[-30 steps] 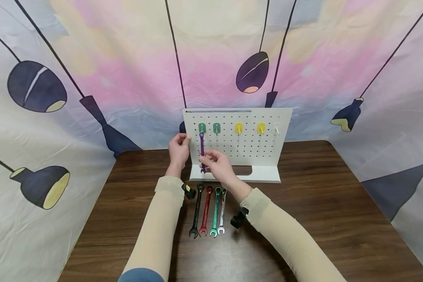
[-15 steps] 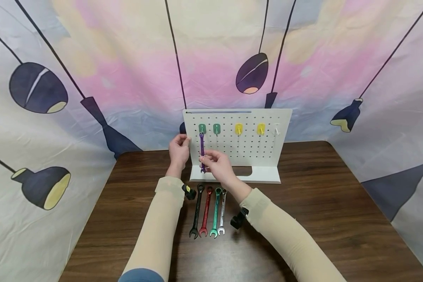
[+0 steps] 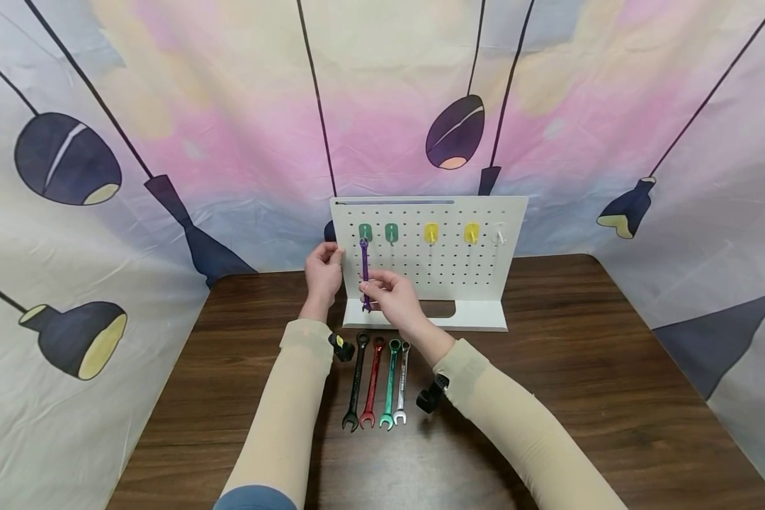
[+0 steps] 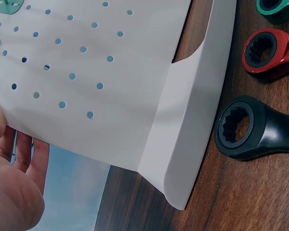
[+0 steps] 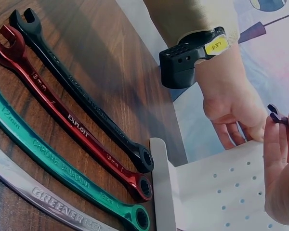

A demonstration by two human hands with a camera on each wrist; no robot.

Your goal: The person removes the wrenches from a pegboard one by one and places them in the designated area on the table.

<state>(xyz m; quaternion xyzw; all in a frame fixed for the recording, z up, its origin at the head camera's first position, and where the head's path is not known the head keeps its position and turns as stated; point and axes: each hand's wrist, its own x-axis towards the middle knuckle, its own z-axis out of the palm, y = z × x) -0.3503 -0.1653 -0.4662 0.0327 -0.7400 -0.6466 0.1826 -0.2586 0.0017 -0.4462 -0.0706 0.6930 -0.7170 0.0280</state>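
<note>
My right hand (image 3: pixel 395 296) pinches a purple combination wrench (image 3: pixel 365 263) low on its shaft, between thumb and fingers. The wrench stands nearly upright before the white pegboard (image 3: pixel 452 273), and its ring end overlaps the lower part of the leftmost green hook (image 3: pixel 365 231) in the head view. In the right wrist view only the wrench's open end (image 5: pixel 277 115) shows past the fingers. My left hand (image 3: pixel 323 273) grips the board's left edge, the thumb on the front face and the fingers (image 4: pixel 37 163) behind it.
Several wrenches lie side by side before the board: black (image 3: pixel 356 382), red (image 3: pixel 373 382), green (image 3: pixel 390 382) and silver (image 3: pixel 403 382). Another green hook (image 3: pixel 392 232), two yellow hooks (image 3: pixel 431 233) and a clear hook (image 3: pixel 500 232) sit along the board. A printed cloth hangs behind the wooden table (image 3: pixel 567 354).
</note>
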